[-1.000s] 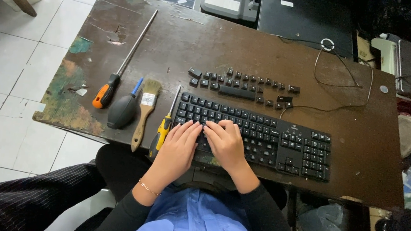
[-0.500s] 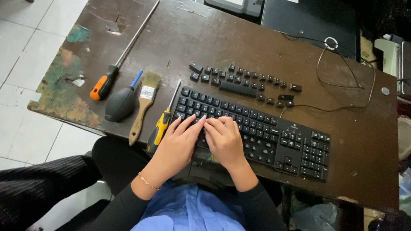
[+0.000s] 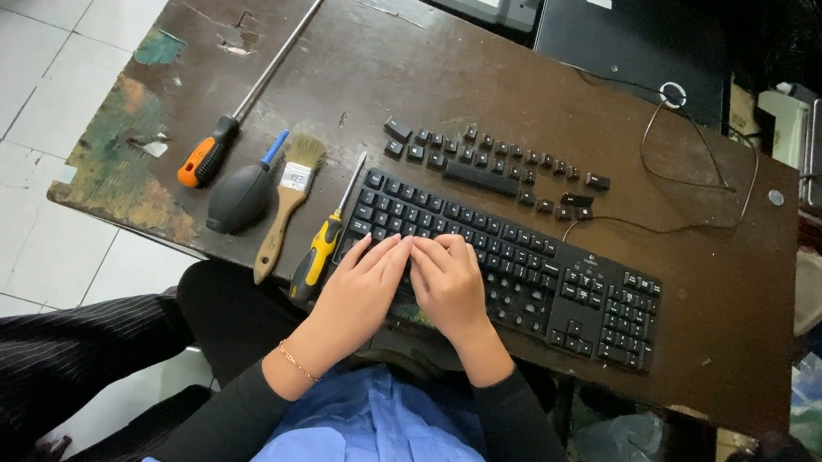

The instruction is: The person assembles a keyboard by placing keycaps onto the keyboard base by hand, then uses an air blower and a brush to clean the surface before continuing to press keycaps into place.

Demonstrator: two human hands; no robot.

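I see both hands, left hand (image 3: pixel 364 279) and right hand (image 3: pixel 448 280), flat with fingers spread on the black keyboard (image 3: pixel 528 272) at the surface's (image 3: pixel 704 320) 6 o'clock edge, holding nothing. Loose keycaps (image 3: pixel 483 158) at 12; yellow screwdriver (image 3: pixel 324 243), brush (image 3: pixel 285 204), blower (image 3: pixel 239 194) at 9. Unchanged since earlier.

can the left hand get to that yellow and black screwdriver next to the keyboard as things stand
Probably yes. The left hand rests on the keyboard, and the yellow and black screwdriver lies just beside it on the table, nothing between.
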